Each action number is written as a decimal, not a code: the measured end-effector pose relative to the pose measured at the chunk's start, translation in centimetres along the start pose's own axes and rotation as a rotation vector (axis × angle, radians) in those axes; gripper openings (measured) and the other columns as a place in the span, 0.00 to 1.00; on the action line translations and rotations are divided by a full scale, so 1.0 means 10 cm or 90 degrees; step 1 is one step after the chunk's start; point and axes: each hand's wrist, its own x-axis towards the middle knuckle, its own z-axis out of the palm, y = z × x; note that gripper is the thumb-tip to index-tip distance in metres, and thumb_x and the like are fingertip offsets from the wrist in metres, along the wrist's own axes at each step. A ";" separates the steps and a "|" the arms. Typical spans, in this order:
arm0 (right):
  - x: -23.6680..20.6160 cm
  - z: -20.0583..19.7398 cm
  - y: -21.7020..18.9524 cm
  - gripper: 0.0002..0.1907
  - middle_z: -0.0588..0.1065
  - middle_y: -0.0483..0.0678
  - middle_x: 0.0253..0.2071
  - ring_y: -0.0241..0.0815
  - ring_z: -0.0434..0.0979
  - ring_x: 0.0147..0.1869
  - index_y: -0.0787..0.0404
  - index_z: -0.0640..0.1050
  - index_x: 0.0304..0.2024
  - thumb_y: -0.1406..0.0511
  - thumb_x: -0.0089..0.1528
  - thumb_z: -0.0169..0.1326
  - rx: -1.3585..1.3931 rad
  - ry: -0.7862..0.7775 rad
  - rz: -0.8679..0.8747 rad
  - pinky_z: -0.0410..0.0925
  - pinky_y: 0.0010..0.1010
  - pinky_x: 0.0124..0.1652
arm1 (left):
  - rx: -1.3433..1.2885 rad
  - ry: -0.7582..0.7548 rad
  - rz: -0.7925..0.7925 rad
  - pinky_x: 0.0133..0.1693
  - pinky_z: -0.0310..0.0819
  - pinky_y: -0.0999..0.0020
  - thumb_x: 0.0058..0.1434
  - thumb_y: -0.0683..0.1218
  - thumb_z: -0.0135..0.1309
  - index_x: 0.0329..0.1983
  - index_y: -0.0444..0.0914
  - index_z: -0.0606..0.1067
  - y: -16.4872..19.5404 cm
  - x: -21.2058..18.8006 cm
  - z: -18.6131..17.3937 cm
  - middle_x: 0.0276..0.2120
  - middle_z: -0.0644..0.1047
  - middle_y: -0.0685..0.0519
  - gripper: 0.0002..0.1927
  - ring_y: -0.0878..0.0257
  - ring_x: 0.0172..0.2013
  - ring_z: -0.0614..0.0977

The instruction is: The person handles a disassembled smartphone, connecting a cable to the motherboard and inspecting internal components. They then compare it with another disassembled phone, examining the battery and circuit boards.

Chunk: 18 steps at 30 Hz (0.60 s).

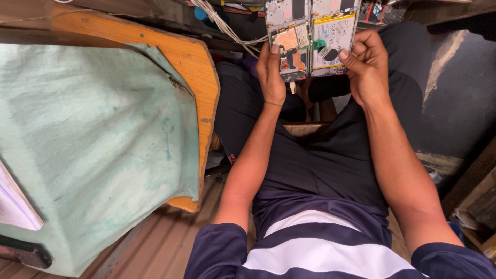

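Two opened phones are held side by side at the top of the head view. My left hand grips the left phone, whose bare circuit board and copper shield show, with a short white cable end hanging below it. My right hand holds the right phone, which shows a white and yellow battery with a green tab; my thumb presses on its lower part. Both phones touch along their long edges above my lap.
A wooden table covered with a pale green cloth stands at the left. White cables hang at the top. Wooden planks lie at the right. I sit in dark trousers and a striped shirt.
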 end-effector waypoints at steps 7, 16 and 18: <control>0.00 0.02 -0.01 0.08 0.80 0.55 0.52 0.38 0.81 0.55 0.64 0.69 0.50 0.77 0.73 0.53 -0.008 0.001 0.002 0.75 0.30 0.56 | 0.002 0.003 -0.003 0.49 0.73 0.70 0.78 0.54 0.44 0.59 0.29 0.73 -0.01 -0.01 -0.01 0.43 0.80 0.48 0.23 0.65 0.43 0.78; 0.01 0.01 0.00 0.08 0.80 0.54 0.52 0.38 0.81 0.56 0.64 0.69 0.51 0.77 0.73 0.53 -0.003 -0.004 0.004 0.74 0.30 0.56 | -0.009 0.003 0.000 0.50 0.72 0.70 0.79 0.54 0.44 0.59 0.28 0.73 -0.02 -0.01 -0.02 0.44 0.80 0.48 0.23 0.65 0.44 0.78; 0.01 0.00 0.00 0.08 0.81 0.54 0.52 0.38 0.81 0.56 0.64 0.69 0.51 0.77 0.73 0.53 -0.010 -0.006 0.001 0.74 0.29 0.57 | -0.009 0.004 -0.002 0.50 0.72 0.70 0.78 0.54 0.44 0.59 0.29 0.73 -0.03 -0.01 -0.02 0.45 0.80 0.48 0.23 0.65 0.45 0.78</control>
